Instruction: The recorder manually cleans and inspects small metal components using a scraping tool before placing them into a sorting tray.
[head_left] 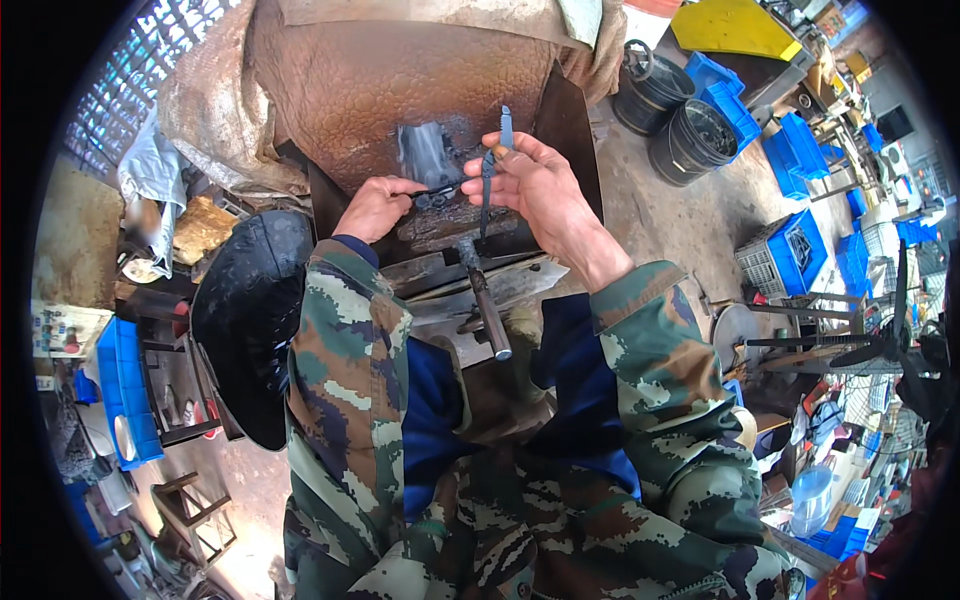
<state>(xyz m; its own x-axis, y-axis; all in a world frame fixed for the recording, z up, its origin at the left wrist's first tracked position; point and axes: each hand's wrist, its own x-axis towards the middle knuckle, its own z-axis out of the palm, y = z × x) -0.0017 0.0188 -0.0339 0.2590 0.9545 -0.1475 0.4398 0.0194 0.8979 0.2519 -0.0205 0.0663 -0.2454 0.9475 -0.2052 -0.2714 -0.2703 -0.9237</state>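
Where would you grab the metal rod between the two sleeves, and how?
I'd wrap fingers around the metal rod near its round end, coming from the person's side. That end points toward the person and looks free, and the rod is slim and straight. It may be fixed, though.

Stained floor (632,225): black bucket (676,160), second black bucket (634,106) just beside, blue-and-grey crate (757,262), wooden frame (192,519).

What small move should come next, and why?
Perhaps curl the right hand more firmly around the long metal strip: its palm shows and its fingers look loosely curled, while the left hand pinches a thin dark piece beside it.
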